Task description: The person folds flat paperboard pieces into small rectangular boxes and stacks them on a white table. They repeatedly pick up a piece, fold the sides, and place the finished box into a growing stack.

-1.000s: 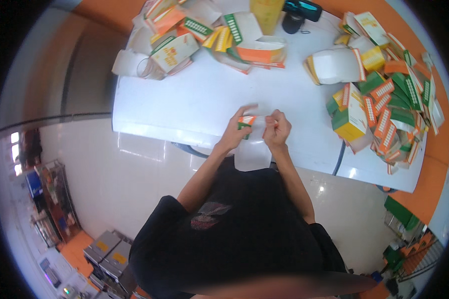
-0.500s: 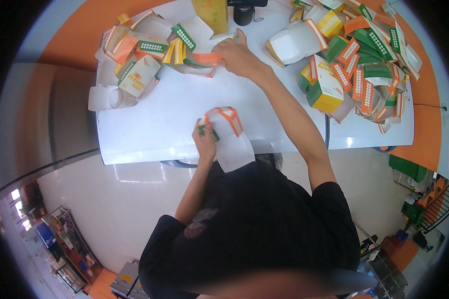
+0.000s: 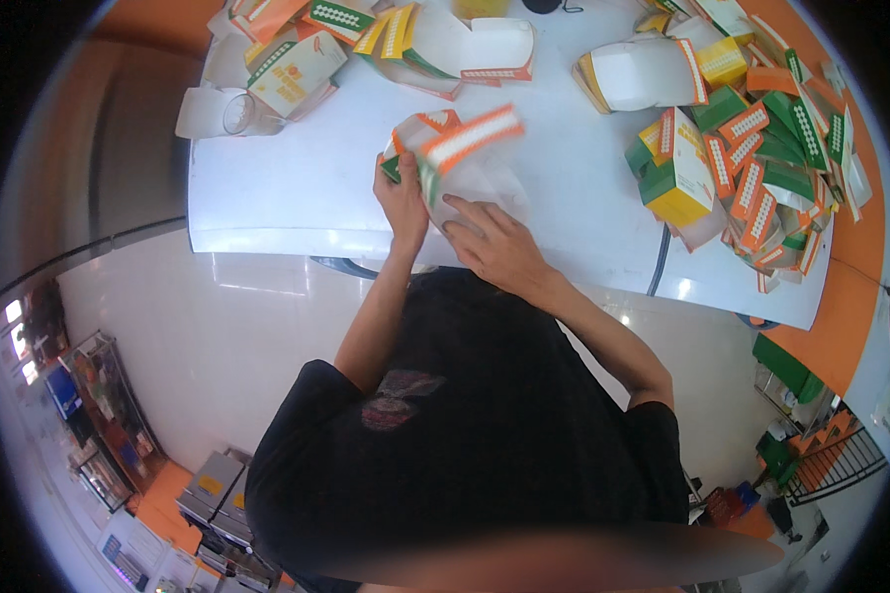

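Note:
My left hand (image 3: 402, 203) is closed round a folded paper food carton (image 3: 420, 133) with orange, white and green sides, held above the table's near edge. A second carton flap with an orange-and-white band (image 3: 475, 138) sticks out beside it, smeared by motion. How the two join I cannot make out. My right hand (image 3: 494, 242) is close by on the right, its fingers stretched out and apart against the blurred pale cardboard. No grip by it shows.
A white table (image 3: 297, 198) spans the front. Open cartons (image 3: 494, 49) and a clear cup (image 3: 252, 114) lie at the far left. A large pile of cartons (image 3: 761, 178) covers the right, with a white open carton (image 3: 643, 74) beside it. A dark cable (image 3: 660, 259) hangs over the near edge.
My right hand has come back from the far cartons to beside my left hand. The left hand keeps its carton, and a blurred orange-banded flap now shows there. The view has shifted.

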A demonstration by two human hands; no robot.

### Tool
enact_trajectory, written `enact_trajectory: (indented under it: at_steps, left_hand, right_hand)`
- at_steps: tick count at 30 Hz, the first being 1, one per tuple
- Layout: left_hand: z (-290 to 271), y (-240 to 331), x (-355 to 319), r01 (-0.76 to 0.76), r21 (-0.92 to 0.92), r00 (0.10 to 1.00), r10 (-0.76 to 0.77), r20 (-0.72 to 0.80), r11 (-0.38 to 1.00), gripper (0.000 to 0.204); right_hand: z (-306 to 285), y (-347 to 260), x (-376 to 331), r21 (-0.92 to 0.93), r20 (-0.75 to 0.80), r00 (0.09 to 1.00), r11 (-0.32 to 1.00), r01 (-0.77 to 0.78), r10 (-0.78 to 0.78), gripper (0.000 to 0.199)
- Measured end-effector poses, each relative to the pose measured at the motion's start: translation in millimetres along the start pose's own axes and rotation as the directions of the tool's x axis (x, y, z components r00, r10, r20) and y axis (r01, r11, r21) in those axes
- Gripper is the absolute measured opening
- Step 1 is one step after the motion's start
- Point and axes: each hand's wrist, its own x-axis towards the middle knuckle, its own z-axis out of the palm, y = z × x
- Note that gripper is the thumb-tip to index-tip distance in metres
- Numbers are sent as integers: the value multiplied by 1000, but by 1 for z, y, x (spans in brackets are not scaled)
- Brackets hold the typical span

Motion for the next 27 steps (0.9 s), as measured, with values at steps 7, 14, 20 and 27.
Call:
enact_trajectory:
  at_steps: [7, 14, 20, 27]
  left_hand:
    - [-23, -17, 11, 163, 10, 886, -151, 438, 986, 59]
    - [-22, -8, -4, -172, -185, 823, 244, 513, 968, 136]
    - [-14, 5, -6, -103, -92, 809, 137, 571, 990, 134]
    - [21, 6, -7, -233, -74, 833, 238, 500, 970, 61]
  right_hand:
    - [26, 20, -43, -101, 366, 924, 992, -77, 109, 66]
    - [9, 40, -42, 270, 393, 912, 932, -241, 122, 63]
    - [-41, 101, -43, 703, -22, 927, 665, -252, 375, 47]
    - [7, 102, 16, 802, -143, 940, 592, -74, 311, 82]
